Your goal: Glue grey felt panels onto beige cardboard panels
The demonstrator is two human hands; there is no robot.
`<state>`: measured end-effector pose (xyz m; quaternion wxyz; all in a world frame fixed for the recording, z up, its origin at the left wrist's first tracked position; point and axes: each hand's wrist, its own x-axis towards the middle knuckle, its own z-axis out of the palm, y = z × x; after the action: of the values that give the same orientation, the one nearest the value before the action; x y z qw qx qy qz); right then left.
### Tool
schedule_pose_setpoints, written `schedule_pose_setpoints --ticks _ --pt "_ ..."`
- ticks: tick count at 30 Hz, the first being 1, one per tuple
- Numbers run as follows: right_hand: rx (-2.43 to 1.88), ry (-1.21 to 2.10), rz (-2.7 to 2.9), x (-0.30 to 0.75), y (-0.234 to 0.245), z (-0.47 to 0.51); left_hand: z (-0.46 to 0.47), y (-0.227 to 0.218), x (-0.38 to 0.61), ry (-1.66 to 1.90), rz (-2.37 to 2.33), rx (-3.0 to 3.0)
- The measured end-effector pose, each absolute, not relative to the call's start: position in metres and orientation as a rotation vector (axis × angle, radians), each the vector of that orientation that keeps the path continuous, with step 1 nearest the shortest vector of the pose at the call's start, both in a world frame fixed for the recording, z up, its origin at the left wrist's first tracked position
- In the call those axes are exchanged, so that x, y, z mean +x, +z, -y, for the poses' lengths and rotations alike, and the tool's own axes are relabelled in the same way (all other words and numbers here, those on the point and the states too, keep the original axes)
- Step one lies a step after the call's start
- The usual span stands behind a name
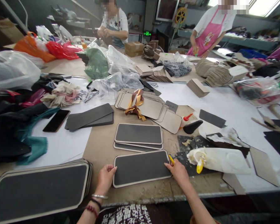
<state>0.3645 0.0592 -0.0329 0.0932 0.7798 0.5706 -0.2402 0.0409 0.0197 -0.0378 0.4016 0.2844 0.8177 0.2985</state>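
A dark grey rectangular panel with a beige rim (pixel 142 168) lies flat in front of me. My left hand (pixel 106 177) pinches its left edge between thumb and fingers. At its right end, my right hand (pixel 178 172) touches the edge with its fingertips and grips a slim yellow tool (pixel 171 159), most of which the hand covers. Just behind lie similar rimmed panels (pixel 138 134), stacked a little askew. Left of my left hand is a larger stack of rimmed panels (pixel 39 189). A white plastic bottle (pixel 231 160), cut open and smeared with pale paste, lies on its side to the right, a yellow scraper-like piece (pixel 200 166) at its opening.
Beige boards (pixel 151 105) with a brown-and-yellow ribbon stand behind the panels. Plain dark sheets (pixel 91 118) and a phone (pixel 56 121) lie left; a red-tipped bottle (pixel 188 117) lies right. Plastic bags (pixel 118 82) and cartons (pixel 134 49) crowd the far side, where two people work.
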Motion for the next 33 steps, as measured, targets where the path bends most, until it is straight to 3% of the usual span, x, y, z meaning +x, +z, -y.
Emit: schedule_pose_setpoints --ticks 33 --pt "2.366 -0.861 -1.848 0.380 -0.051 -0.064 -0.017 -0.049 0.045 0.848 -2.135 0.703"
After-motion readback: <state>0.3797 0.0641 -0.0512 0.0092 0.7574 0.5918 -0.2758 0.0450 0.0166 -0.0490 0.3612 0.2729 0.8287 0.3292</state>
